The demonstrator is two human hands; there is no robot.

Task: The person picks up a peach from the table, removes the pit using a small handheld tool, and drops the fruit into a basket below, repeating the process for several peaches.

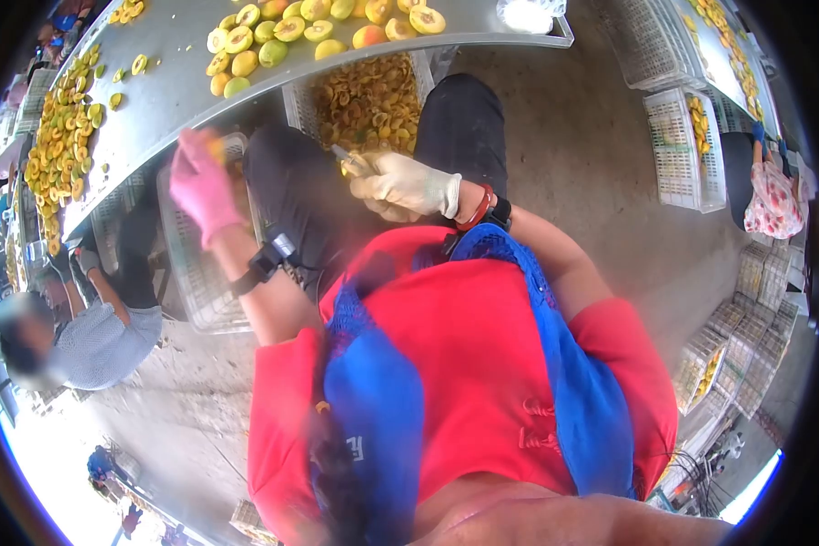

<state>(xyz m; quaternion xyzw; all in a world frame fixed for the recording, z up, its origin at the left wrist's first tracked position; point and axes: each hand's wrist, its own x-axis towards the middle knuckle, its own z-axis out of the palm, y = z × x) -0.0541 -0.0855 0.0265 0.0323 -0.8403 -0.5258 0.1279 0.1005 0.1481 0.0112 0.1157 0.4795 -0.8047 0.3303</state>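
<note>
My left hand (pixel 202 187), in a pink glove, is raised beside the table edge and blurred by motion. A blurred yellow-orange piece of fruit (pixel 215 147) shows at its fingers, which look closed around it. My right hand (pixel 400 187), in a whitish glove, is closed on a small knife (pixel 344 155) above my lap. Between my knees stands a crate (pixel 300 114) filled with brownish-orange fruit pieces (pixel 369 100). Ahead, yellow-green and reddish fruit halves (pixel 289 29) lie cut side up or down on the metal table (pixel 177 82).
Another white crate (pixel 196 282) stands by my left leg. A large pile of fruit (pixel 64 136) covers the table's left end. A plastic bag (pixel 528 14) lies at its right corner. A co-worker (pixel 100 346) sits at left; crates (pixel 687 159) stand at right.
</note>
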